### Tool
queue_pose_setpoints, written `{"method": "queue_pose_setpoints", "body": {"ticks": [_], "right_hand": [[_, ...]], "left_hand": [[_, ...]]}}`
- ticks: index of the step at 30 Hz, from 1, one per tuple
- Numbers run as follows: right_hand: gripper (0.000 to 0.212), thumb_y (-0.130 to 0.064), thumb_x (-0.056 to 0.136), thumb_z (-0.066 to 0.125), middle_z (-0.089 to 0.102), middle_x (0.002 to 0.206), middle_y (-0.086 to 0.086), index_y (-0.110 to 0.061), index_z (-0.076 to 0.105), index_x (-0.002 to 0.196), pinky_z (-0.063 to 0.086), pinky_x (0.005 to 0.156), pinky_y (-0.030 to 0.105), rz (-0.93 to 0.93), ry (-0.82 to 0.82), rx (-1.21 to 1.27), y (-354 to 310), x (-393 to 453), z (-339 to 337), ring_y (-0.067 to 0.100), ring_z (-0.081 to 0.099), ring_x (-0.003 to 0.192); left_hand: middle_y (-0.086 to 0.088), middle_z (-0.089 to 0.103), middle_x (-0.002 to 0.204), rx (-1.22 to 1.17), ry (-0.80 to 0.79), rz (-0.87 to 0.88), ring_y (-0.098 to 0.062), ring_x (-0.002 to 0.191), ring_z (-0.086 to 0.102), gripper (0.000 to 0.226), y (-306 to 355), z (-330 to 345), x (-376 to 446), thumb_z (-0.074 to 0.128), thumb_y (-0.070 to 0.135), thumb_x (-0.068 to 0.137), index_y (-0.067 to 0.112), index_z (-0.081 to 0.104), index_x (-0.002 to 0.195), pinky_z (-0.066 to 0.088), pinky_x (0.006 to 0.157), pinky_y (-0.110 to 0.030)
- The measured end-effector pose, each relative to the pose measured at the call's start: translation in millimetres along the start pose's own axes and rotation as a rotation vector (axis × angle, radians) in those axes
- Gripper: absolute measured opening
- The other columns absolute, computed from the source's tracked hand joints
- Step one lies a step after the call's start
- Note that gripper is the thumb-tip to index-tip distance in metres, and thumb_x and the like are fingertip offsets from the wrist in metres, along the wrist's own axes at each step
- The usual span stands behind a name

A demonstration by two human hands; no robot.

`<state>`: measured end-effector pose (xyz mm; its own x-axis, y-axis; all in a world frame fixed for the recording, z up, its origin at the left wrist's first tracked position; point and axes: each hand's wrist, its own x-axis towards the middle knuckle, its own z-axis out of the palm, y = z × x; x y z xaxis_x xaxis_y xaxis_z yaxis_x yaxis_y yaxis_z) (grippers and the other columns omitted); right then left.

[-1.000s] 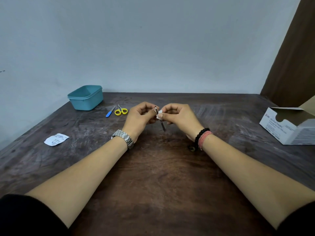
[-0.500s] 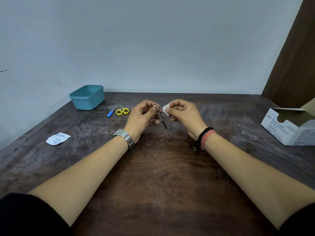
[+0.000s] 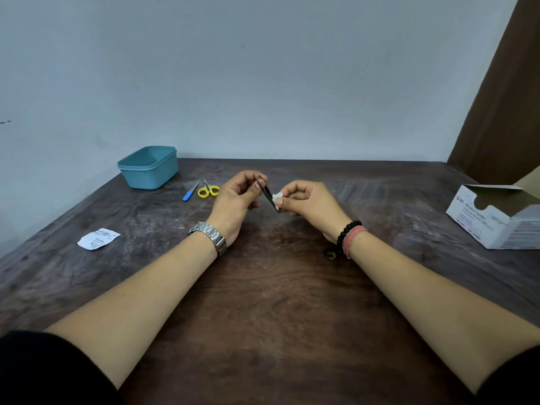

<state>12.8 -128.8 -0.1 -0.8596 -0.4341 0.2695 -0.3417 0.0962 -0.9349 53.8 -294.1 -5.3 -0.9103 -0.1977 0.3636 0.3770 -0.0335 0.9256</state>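
Note:
My left hand (image 3: 236, 200), with a metal watch on its wrist, pinches the upper end of a thin dark metal tool (image 3: 267, 193) that slants down to the right above the table. My right hand (image 3: 309, 203), with a black bead bracelet and red bands on its wrist, pinches a small white swab (image 3: 277, 196) against the lower part of the tool. Both hands hover over the middle of the dark wooden table (image 3: 263, 302).
A teal plastic tub (image 3: 149, 167) stands at the back left. Yellow-handled scissors (image 3: 209, 190) and a blue-handled tool (image 3: 190, 192) lie beside it. A torn white wrapper (image 3: 98, 238) lies at the left. An open white cardboard box (image 3: 496, 217) stands at the right edge.
The right hand with the swab has slid from the tool's upper end down toward its lower tip. The left hand has kept hold of the tool and barely moved.

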Motion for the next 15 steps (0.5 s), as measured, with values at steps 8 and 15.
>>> {"method": "queue_pose_setpoints", "body": {"ticks": [8,15], "right_hand": [[0.008,-0.011,0.08,0.074,0.073,0.079,0.009,-0.008,0.068,0.084,0.05,0.067,0.026,-0.02,0.043,-0.025,-3,2,3,0.011,0.065,0.072],[0.008,-0.01,0.081,0.073,0.07,0.071,0.004,-0.013,0.066,0.079,0.05,0.064,0.027,0.007,0.076,-0.019,8,3,-4,0.012,0.064,0.066]], "left_hand": [[0.014,0.065,0.08,-0.087,0.015,-0.02,-0.003,0.073,0.056,0.023,5,1,-2,0.051,0.002,0.095,0.02,0.06,0.085,0.046,0.066,-0.02],[-0.008,0.064,0.079,-0.014,0.242,0.067,-0.01,0.061,0.065,0.017,33,-24,12,0.053,-0.002,0.093,0.012,0.06,0.087,0.054,0.062,-0.021]]}}
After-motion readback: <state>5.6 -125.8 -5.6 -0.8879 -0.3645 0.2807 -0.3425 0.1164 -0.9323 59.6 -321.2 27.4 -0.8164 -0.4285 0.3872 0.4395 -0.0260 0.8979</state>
